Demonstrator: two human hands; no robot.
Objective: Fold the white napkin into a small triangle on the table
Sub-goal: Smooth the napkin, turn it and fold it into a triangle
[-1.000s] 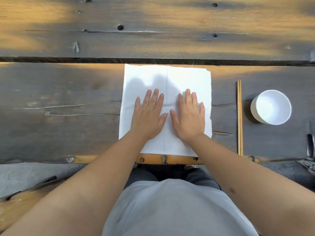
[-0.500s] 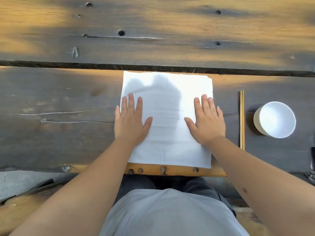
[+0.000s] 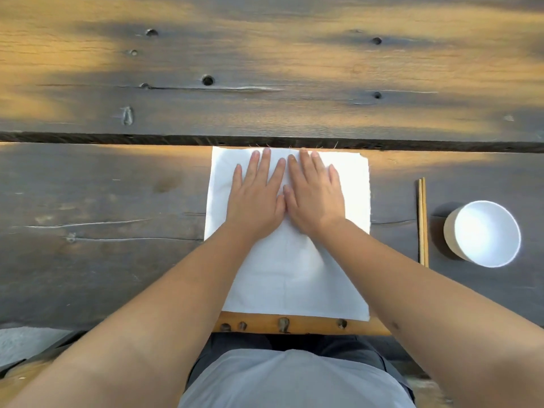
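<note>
The white napkin (image 3: pixel 294 278) lies flat and unfolded as a square on the dark wooden table (image 3: pixel 103 260), its near edge at the table's front edge. My left hand (image 3: pixel 256 195) and my right hand (image 3: pixel 313 195) rest palm down side by side on the napkin's far half, thumbs touching. The fingers are spread, and the fingertips almost reach the napkin's far edge. Neither hand holds anything. Faint creases run down the cloth's middle.
A pair of wooden chopsticks (image 3: pixel 423 222) lies to the right of the napkin, pointing away from me. A white bowl (image 3: pixel 485 234) stands further right. A dark gap (image 3: pixel 117 138) between planks runs across just beyond the napkin.
My hands, half a second ago apart at the napkin's left and right edges, have come together at the centre and slid toward the far edge. The napkin stays flat.
</note>
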